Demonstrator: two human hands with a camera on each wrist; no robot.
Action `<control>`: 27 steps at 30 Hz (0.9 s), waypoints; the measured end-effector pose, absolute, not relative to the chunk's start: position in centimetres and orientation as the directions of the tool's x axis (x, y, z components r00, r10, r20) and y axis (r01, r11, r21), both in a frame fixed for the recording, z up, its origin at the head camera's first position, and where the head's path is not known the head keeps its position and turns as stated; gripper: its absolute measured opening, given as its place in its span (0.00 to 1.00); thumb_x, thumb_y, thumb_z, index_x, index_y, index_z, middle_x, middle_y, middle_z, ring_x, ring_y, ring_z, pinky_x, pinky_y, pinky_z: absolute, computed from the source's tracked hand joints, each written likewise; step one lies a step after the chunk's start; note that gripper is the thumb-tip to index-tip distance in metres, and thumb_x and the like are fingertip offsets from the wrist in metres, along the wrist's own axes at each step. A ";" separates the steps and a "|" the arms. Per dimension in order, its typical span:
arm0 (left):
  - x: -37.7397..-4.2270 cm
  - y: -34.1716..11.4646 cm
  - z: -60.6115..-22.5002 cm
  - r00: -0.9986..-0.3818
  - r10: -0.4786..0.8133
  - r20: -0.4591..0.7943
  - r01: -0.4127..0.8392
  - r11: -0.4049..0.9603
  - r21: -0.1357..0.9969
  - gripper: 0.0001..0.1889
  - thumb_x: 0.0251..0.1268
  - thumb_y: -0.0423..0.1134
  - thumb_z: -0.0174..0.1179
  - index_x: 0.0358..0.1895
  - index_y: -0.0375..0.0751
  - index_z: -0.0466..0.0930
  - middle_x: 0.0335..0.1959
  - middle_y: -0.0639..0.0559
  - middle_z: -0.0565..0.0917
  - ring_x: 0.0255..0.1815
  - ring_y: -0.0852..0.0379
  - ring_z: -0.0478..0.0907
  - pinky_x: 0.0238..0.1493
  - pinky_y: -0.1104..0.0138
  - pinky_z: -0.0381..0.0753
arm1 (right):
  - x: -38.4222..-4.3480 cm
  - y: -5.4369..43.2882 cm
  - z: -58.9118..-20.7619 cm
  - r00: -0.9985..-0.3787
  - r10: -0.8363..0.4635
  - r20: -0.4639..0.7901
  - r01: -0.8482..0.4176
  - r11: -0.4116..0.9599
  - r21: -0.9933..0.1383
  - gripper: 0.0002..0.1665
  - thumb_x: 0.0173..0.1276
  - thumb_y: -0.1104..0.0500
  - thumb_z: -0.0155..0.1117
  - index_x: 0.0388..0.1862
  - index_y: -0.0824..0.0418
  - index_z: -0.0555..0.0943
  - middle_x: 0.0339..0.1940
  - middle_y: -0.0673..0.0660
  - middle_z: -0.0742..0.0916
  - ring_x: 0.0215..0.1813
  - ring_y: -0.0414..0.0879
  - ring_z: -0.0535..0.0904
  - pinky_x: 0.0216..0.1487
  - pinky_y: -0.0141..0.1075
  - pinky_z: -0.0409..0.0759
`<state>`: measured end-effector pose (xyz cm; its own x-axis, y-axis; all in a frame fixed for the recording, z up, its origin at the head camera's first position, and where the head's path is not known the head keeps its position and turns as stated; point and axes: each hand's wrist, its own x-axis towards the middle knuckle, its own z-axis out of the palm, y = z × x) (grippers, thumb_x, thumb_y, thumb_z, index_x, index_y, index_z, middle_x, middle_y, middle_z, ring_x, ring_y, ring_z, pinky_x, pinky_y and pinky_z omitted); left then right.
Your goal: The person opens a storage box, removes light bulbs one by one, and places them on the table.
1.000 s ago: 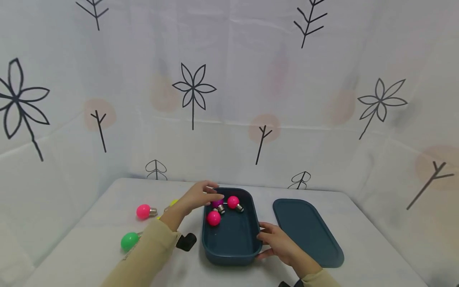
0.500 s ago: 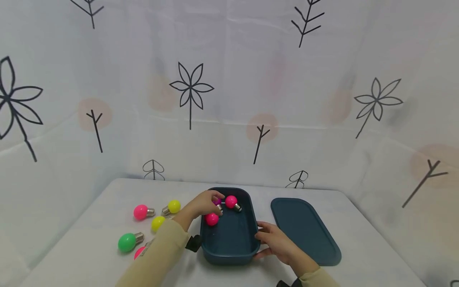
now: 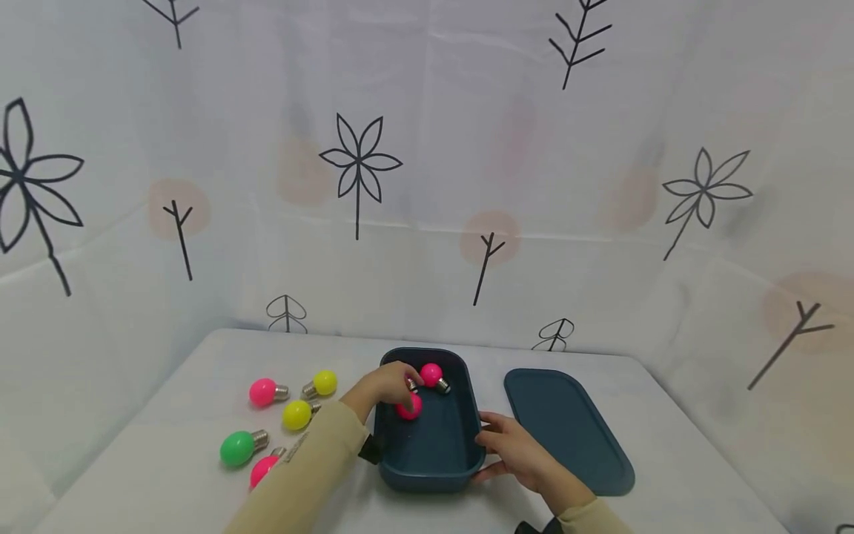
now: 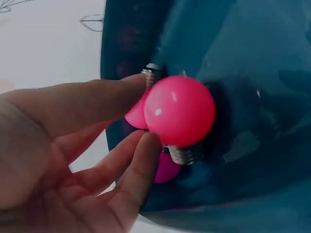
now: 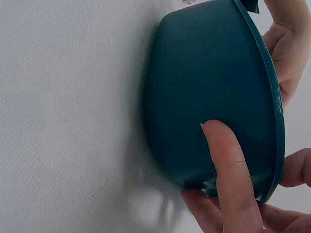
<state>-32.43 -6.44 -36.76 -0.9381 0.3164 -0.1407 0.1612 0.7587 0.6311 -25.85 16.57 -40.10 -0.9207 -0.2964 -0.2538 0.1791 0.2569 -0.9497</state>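
My left hand [image 3: 385, 382] reaches down inside a dark blue-green box [image 3: 432, 452], and its thumb and fingertips pinch the globe of a pink light bulb [image 4: 183, 109]. Behind that globe, in the left wrist view, a second pink light bulb [image 3: 431, 374] lies with its metal base showing. Part of a purple light bulb [image 4: 167, 170] peeks out past the fingers; the hand hides it in the head view. At the box's near right corner, my right hand [image 3: 517, 449] grips the outer wall, fingers [image 5: 229, 167] around the corner.
Left of the box lie two yellow bulbs [image 3: 325, 383], a green bulb [image 3: 237, 449] and two pink bulbs [image 3: 263, 392], one partly behind my left sleeve. A flat blue-green lid [image 3: 570, 430] rests on the white table [image 3: 674, 445] at the right. A patterned cloth stands behind.
My left hand has come down farther into the box and toward me, from the purple bulb to the near pink one, which has shifted slightly right. The right hand stays put.
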 end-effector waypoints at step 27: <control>-31.9 -6.2 -36.1 -0.898 0.434 0.064 0.336 0.586 0.737 0.24 0.44 0.36 0.73 0.47 0.43 0.75 0.40 0.50 0.78 0.41 0.52 0.75 0.37 0.63 0.79 | -26.0 16.2 -40.3 -0.921 -0.289 -0.263 0.188 0.262 -0.947 0.34 0.65 0.66 0.51 0.67 0.76 0.55 0.55 0.72 0.74 0.44 0.54 0.79 0.34 0.47 0.82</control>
<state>-31.87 -6.19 -36.07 -0.8984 0.4345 0.0636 0.3358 0.5865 0.7371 -25.98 16.23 -40.31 -0.9205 -0.2888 -0.2630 0.1883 0.2617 -0.9466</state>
